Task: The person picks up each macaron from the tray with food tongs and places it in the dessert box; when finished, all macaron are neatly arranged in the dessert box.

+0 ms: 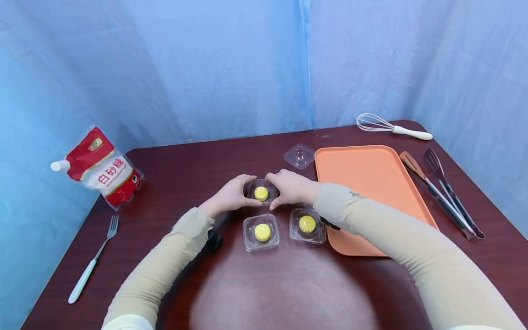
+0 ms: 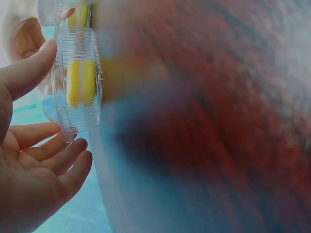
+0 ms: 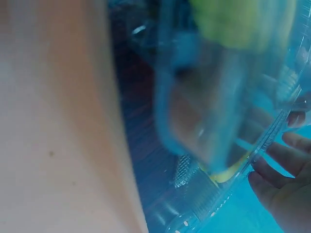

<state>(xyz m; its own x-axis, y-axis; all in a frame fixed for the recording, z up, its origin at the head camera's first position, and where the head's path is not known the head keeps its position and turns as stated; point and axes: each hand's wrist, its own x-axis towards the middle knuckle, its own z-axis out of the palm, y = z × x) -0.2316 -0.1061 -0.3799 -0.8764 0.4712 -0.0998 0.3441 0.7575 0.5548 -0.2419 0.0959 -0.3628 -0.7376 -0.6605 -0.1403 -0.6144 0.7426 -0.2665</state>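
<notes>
A clear plastic box (image 1: 271, 184) with a round yellow pastry (image 1: 261, 193) in it is between my two hands. My left hand (image 1: 231, 195) holds the box's left side, the thumb and fingers spread along its edge; in the left wrist view the thumb (image 2: 34, 73) lies against the clear plastic (image 2: 77, 43). On the opposite side, my right hand (image 1: 294, 187) grips with thumb and fingers around the edge. Nearer me stand two similar boxes, a left one (image 1: 249, 245) and a right one (image 1: 319, 236), each with one yellow pastry.
A loose clear lid (image 1: 299, 156) lies behind my right hand. To the right are an orange tray (image 1: 359, 169), tongs (image 1: 447, 201) and a whisk (image 1: 396, 128). At the left are a sugar pouch (image 1: 105, 169) and a fork (image 1: 95, 259). Blue cloth (image 1: 227, 68) hangs behind the table.
</notes>
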